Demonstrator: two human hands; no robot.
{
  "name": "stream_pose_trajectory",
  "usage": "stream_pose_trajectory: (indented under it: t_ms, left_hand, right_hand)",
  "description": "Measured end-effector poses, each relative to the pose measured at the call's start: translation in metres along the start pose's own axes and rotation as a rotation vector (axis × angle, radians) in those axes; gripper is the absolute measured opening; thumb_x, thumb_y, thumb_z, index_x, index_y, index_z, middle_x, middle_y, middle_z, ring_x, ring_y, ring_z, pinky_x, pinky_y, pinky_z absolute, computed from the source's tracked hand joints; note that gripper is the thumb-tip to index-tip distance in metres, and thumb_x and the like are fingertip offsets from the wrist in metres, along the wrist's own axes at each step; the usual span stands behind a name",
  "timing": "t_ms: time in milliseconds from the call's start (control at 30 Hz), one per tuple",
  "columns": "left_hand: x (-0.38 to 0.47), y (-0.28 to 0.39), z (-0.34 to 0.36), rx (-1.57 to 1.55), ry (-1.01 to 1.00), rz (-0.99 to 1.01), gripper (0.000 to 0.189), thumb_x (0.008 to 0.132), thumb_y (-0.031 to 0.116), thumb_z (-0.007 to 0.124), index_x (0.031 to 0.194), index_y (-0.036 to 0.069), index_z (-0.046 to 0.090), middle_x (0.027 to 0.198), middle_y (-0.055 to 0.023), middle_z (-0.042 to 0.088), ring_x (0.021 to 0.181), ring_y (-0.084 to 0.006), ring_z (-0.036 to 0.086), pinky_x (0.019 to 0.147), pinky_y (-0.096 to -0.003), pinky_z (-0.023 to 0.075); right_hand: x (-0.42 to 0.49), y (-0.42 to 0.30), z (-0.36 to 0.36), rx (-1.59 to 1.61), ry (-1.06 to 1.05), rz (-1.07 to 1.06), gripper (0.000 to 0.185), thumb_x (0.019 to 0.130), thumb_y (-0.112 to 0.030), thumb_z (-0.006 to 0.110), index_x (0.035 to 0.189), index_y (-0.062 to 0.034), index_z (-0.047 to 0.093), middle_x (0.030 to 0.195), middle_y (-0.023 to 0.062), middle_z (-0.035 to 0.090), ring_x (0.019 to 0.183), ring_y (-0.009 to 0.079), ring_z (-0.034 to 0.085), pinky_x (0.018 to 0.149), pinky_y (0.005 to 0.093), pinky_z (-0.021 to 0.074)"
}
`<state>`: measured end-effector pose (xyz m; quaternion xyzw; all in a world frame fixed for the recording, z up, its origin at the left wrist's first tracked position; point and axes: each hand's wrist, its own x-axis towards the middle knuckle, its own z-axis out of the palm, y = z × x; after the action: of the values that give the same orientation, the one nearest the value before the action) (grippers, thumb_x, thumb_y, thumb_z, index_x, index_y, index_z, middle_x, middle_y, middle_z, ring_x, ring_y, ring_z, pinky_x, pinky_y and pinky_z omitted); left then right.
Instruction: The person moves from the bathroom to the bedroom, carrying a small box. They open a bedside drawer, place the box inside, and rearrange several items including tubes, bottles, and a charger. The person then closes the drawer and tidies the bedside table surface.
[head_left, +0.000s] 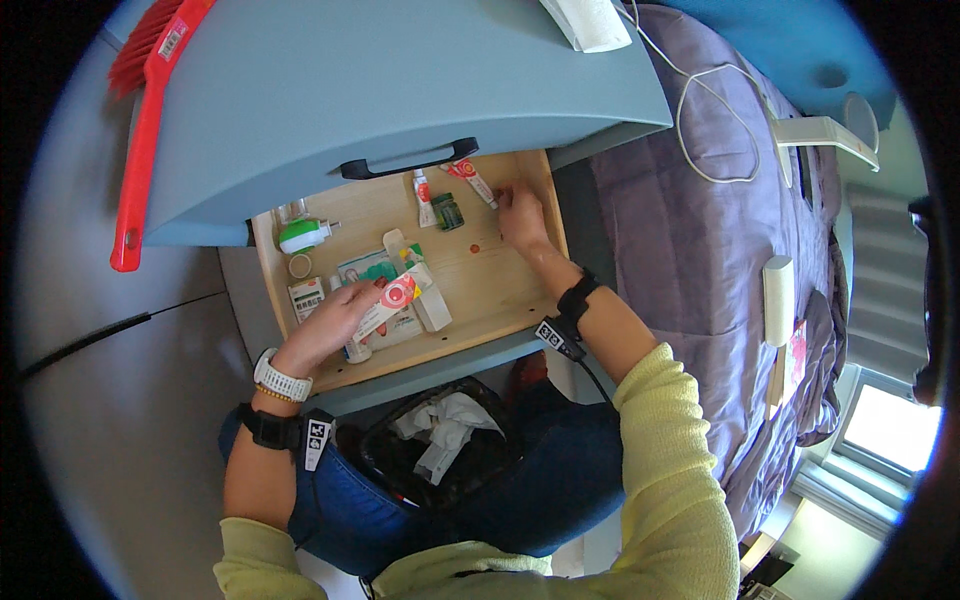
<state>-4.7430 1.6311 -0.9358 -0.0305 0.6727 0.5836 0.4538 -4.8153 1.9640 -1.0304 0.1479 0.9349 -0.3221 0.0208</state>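
My left hand (339, 315) holds a slim white carton (396, 295) with a red and orange round print, above the front left of an open wooden drawer (506, 289). At the drawer's right side, my right hand (523, 216) reaches down with curled fingers beside the end of a red-and-white tube (472, 180). Whether the fingers grip that tube is hidden. A second tube (423, 199) and a small green jar (448, 213) lie to its left. Under the carton are an opened white box (432, 306), a plastic packet (401, 330) and a white bottle (358, 351).
A green-and-white bottle (304, 235), a tape roll (300, 265) and a small box (306, 296) line the drawer's left side. The blue-grey cabinet top (390, 67) overhangs the back, with a red brush (150, 142) at its left edge. A lined trash bin (442, 480) stands between my legs.
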Motion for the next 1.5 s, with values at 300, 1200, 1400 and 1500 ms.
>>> stream_pose_trajectory:
  t_ms: [300, 1200, 1400, 1500]
  left_hand:
    - [-0.003, 0.001, 0.000, 0.019, 0.007, -0.007, 0.046, 0.105, 0.041, 0.046, 0.121, 0.001, 0.061, 0.090, -0.0040, 0.068, 0.072, -0.0062, 0.059, 0.061, -0.0235, 0.0470]
    - [0.002, 0.002, -0.002, 0.135, -0.082, -0.021, 0.043, 0.105, 0.039, 0.044, 0.115, 0.002, 0.062, 0.082, -0.0040, 0.068, 0.070, -0.0090, 0.059, 0.063, -0.0260, 0.0470]
    - [-0.002, 0.002, 0.000, 0.197, -0.028, 0.046, 0.042, 0.105, 0.039, 0.045, 0.108, 0.001, 0.063, 0.080, -0.0045, 0.067, 0.071, -0.0099, 0.060, 0.062, -0.0270, 0.0459]
    - [-0.002, 0.000, -0.002, 0.174, -0.039, 0.040, 0.042, 0.105, 0.039, 0.045, 0.106, 0.001, 0.063, 0.083, -0.0057, 0.067, 0.072, -0.0099, 0.061, 0.063, -0.0271, 0.0458]
  right_hand:
    - [-0.022, -0.043, -0.017, -0.254, -0.042, -0.311, 0.034, 0.092, -0.023, 0.063, 0.123, -0.0117, 0.057, 0.118, 0.0180, 0.061, 0.096, 0.0397, 0.065, 0.081, 0.0504, 0.0538]
    - [-0.023, -0.051, 0.000, -0.331, 0.211, -0.362, 0.027, 0.087, -0.022, 0.065, 0.110, -0.0085, 0.063, 0.088, 0.0164, 0.068, 0.085, 0.0389, 0.067, 0.077, 0.0490, 0.0541]
    - [-0.011, -0.034, -0.028, -0.438, -0.301, 0.084, 0.035, 0.081, -0.031, 0.071, 0.105, -0.0058, 0.065, 0.093, 0.0186, 0.070, 0.092, 0.0367, 0.068, 0.080, 0.0477, 0.0541]
    - [-0.031, -0.039, -0.048, -0.533, -0.581, -0.011, 0.033, 0.081, -0.032, 0.069, 0.103, -0.0067, 0.067, 0.097, 0.0176, 0.071, 0.096, 0.0356, 0.068, 0.083, 0.0458, 0.0537]
